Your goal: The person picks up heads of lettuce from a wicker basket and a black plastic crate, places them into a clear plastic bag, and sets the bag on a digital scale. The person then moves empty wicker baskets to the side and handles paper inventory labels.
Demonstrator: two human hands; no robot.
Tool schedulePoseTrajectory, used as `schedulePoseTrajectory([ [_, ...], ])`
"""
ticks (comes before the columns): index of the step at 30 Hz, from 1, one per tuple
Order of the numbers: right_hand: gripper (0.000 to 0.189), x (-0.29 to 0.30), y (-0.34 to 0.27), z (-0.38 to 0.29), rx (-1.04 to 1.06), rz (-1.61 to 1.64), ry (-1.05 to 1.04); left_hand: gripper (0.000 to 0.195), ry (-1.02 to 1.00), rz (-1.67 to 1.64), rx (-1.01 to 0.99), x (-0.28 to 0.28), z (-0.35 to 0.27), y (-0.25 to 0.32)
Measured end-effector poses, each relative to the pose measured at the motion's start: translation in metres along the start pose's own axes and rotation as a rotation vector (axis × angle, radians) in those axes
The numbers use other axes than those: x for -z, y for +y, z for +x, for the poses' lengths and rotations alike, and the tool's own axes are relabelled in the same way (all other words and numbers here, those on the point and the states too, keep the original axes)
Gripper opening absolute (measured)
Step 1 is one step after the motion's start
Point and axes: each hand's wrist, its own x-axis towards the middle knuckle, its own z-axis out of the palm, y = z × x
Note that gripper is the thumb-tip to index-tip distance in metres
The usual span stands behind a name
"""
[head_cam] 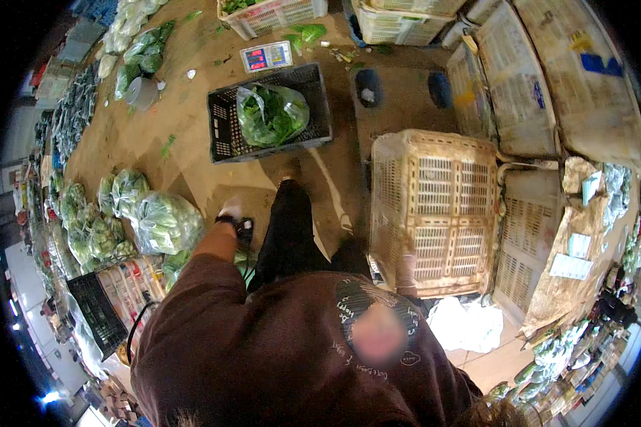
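Note:
My right hand [406, 267] lies against the near left corner of a dirty cream plastic crate [453, 213], whose slotted face is turned up. Blur hides whether its fingers grip the crate. On the other side, my left hand [232, 207] hangs low over the floor with a dark band at the wrist; its fingers are too blurred to read. A small black object [244, 230] shows beside that wrist. Ahead, a black plastic crate [323, 107] holds a clear plastic bag of leafy greens [272, 115]. Beyond it is a digital scale display [266, 56] with lit red digits.
Bagged green vegetables [168, 221] lie at left, near another black crate [97, 309]. Large pale crates [518, 80] stand along the right. A white plastic bag [466, 324] sits behind the cream crate. Loose leaves [310, 33] and scraps litter the floor ahead.

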Motion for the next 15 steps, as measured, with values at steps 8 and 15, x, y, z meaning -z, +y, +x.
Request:
schedulePoseTrajectory([
  [8, 0.027, -0.181, 0.081, 0.04, 0.129, -0.416, -0.496, 0.032, -0.048, 0.314, 0.106, 0.025, 0.096, -0.224],
  [15, 0.032, -0.328, 0.0, 0.087, 0.165, -0.693, -0.531, 0.042, 0.293, 0.106, -0.043, 0.181, 0.244, -0.216],
])
